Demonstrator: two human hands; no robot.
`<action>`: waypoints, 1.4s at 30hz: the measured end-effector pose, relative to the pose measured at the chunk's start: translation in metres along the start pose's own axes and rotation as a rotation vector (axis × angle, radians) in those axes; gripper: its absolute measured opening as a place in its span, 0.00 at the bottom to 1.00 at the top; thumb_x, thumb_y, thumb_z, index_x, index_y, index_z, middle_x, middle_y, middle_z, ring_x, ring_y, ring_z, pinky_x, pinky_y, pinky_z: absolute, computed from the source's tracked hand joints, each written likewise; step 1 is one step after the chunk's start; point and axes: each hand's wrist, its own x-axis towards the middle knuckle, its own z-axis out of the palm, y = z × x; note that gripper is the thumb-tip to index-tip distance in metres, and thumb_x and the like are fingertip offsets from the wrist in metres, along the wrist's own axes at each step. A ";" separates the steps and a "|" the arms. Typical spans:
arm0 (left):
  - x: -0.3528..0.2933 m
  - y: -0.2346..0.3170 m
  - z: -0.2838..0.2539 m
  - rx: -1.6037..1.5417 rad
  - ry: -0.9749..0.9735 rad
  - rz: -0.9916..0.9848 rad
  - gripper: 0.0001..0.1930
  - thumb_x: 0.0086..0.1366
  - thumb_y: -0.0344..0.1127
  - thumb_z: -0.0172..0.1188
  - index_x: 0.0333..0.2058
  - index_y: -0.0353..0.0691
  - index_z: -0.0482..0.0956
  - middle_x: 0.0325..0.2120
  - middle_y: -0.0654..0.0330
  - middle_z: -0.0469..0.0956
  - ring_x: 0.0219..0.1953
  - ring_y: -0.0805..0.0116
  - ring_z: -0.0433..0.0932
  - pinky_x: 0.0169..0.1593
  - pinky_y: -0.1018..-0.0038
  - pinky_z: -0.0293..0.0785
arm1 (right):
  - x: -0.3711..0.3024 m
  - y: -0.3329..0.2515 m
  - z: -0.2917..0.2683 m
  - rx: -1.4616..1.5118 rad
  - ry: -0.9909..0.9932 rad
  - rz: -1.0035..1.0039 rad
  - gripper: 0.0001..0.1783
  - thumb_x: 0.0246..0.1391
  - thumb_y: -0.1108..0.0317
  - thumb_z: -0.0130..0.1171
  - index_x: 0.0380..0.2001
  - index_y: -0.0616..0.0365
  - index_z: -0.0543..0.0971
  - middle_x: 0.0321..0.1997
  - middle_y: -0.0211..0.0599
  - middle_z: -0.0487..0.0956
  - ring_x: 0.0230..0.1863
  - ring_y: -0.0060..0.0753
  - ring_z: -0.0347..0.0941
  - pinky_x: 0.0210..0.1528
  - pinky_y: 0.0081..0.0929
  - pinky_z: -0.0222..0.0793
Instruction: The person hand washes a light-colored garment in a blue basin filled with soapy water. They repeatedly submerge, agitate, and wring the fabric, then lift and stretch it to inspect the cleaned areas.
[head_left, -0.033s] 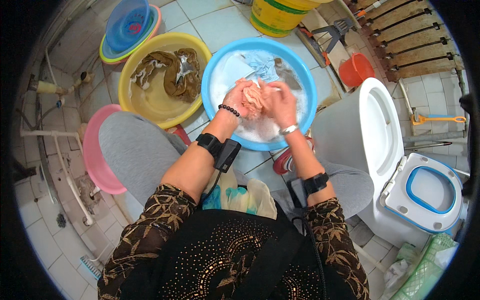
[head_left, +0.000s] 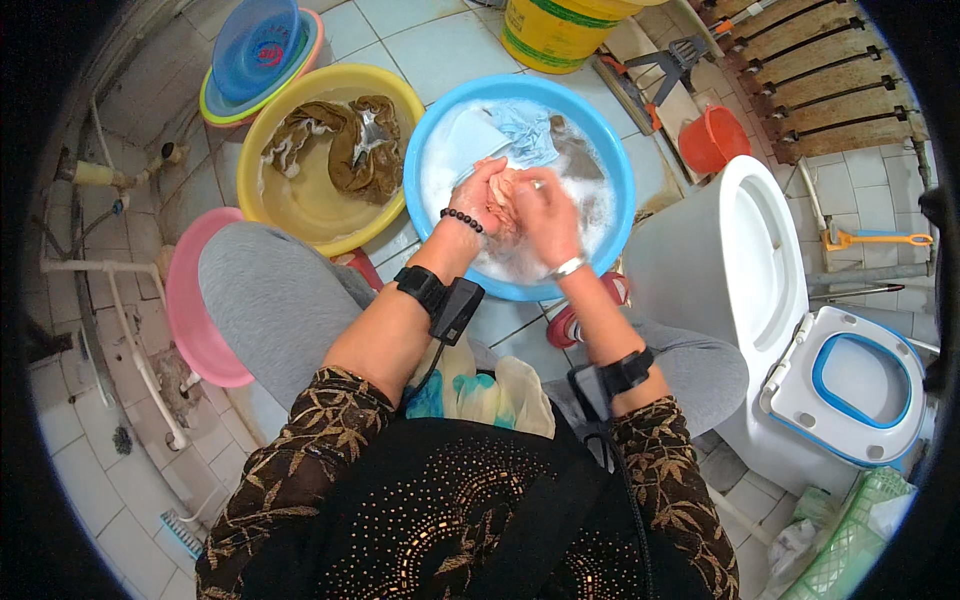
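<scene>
My left hand (head_left: 476, 200) and my right hand (head_left: 547, 218) are pressed together, both closed on a small pale peach cloth (head_left: 507, 190). They hold it over the soapy water of a round blue basin (head_left: 421, 150) on the tiled floor. A light blue cloth (head_left: 520, 130) lies in the suds at the basin's far side. A bead bracelet circles my left wrist and a metal band my right; a black strap sits on each forearm.
A yellow basin (head_left: 290, 205) with a brown cloth (head_left: 360, 145) stands left of the blue one. A pink basin (head_left: 195, 315) leans by my left knee. A white toilet (head_left: 745, 255) stands at right, a yellow bucket (head_left: 555, 30) and orange pail (head_left: 712, 140) behind.
</scene>
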 end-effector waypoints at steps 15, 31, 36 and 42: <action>-0.010 -0.035 0.016 0.055 0.040 0.020 0.09 0.67 0.38 0.39 0.29 0.46 0.67 0.26 0.63 0.70 0.32 0.66 0.70 0.37 0.66 0.72 | 0.019 0.013 0.025 -0.488 -0.124 0.024 0.23 0.56 0.56 0.38 0.27 0.60 0.78 0.33 0.53 0.77 0.35 0.57 0.74 0.41 0.48 0.68; -0.020 0.002 0.015 0.246 -0.154 -0.109 0.09 0.58 0.28 0.56 0.38 0.36 0.70 0.34 0.54 0.75 0.39 0.59 0.77 0.43 0.65 0.76 | 0.051 0.095 -0.026 0.816 0.159 0.454 0.14 0.47 0.67 0.63 0.35 0.65 0.75 0.33 0.38 0.78 0.31 0.27 0.75 0.34 0.26 0.73; -0.015 0.001 0.007 0.436 -0.457 -0.194 0.13 0.56 0.25 0.56 0.41 0.32 0.69 0.37 0.52 0.76 0.38 0.63 0.78 0.43 0.67 0.76 | 0.047 0.072 -0.031 0.739 0.243 0.319 0.09 0.48 0.67 0.62 0.24 0.62 0.76 0.23 0.30 0.76 0.22 0.20 0.69 0.25 0.19 0.66; -0.004 -0.004 0.003 0.122 -0.145 -0.189 0.06 0.58 0.28 0.55 0.36 0.36 0.71 0.35 0.56 0.76 0.36 0.63 0.78 0.40 0.69 0.76 | 0.016 0.004 -0.007 0.076 0.309 0.018 0.19 0.54 0.58 0.53 0.17 0.61 0.74 0.16 0.42 0.74 0.17 0.31 0.69 0.22 0.29 0.63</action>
